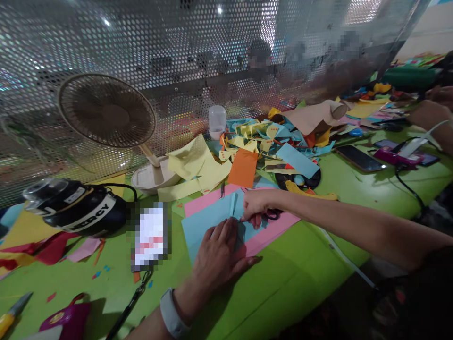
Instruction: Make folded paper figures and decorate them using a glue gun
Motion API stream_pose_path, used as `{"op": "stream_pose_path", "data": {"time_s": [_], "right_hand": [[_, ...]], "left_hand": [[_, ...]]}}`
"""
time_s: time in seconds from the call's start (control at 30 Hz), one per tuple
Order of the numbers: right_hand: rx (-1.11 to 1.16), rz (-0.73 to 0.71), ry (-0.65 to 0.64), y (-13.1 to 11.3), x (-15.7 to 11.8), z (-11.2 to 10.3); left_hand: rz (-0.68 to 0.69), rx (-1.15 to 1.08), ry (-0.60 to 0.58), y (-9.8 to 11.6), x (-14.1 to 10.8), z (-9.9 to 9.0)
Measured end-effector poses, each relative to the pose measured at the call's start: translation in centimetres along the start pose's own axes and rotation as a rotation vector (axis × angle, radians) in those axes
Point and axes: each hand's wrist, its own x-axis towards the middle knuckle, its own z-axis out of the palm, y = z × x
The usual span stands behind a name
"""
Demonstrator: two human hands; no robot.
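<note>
Blue paper (201,222) lies on top of pink paper (264,243) on the green table. My left hand (217,252), with a pale band on its wrist, rests on the blue paper with its fingers spread flat. At the right part of the sheet, my right hand (256,205) is closed and touches the paper beside a narrow folded blue strip (233,204). Black scissor handles (273,215) show partly at my right hand. Whatever that hand grips is hidden by the fingers.
A fan (106,111) and a black bottle (88,208) stand at the left. Coloured scraps (262,137) are heaped behind the papers, near a clear container (217,122). Phones lie at the right. A cutter (14,314) is at lower left. Another person's arm (433,123) shows far right.
</note>
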Motion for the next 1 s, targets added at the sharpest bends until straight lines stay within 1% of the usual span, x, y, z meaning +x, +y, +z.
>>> {"op": "stream_pose_path", "data": {"time_s": [0.07, 0.13, 0.23, 0.27, 0.3, 0.33, 0.37, 0.43, 0.5, 0.6, 0.8, 1.0], "right_hand": [[-0.007, 0.006, -0.003, -0.1, 0.0, 0.0], [-0.025, 0.016, 0.005, -0.3, -0.1, 0.0], [-0.057, 0.019, 0.025, -0.5, -0.4, 0.0], [-0.067, 0.016, 0.031, -0.5, -0.5, 0.0], [-0.074, 0.012, 0.035, -0.6, -0.5, 0.0], [-0.079, 0.008, 0.037, -0.6, -0.6, 0.0], [-0.083, 0.004, 0.037, -0.5, -0.6, 0.0], [-0.086, -0.003, 0.035, -0.5, -0.6, 0.0], [-0.088, -0.011, 0.032, -0.4, -0.5, 0.0], [-0.095, -0.024, 0.026, -0.3, -0.5, 0.0], [-0.109, -0.022, 0.015, -0.6, -0.9, 0.1], [-0.114, -0.020, 0.028, -0.7, -0.9, 0.3]], "left_hand": [[-0.018, -0.049, -0.044, -0.1, 0.3, -0.7], [-0.049, -0.151, -0.095, -0.6, 1.0, -2.0], [-0.173, -0.432, -0.106, -1.9, 2.7, -3.9], [-0.247, -0.544, -0.087, -2.4, 3.3, -4.2], [-0.355, -0.635, -0.108, -2.8, 3.9, -4.3], [-0.464, -0.673, -0.150, -3.3, 4.5, -4.1], [-0.532, -0.646, -0.202, -3.7, 5.0, -3.9], [-0.556, -0.592, -0.327, -4.2, 5.7, -3.0], [-0.560, -0.602, -0.448, -4.4, 6.1, -2.3], [-0.568, -0.660, -0.558, -4.4, 6.6, -2.0], [-0.623, -0.753, -0.655, -4.8, 7.4, -2.2], [-0.625, -0.822, -0.666, -5.3, 7.5, -1.7]]}}
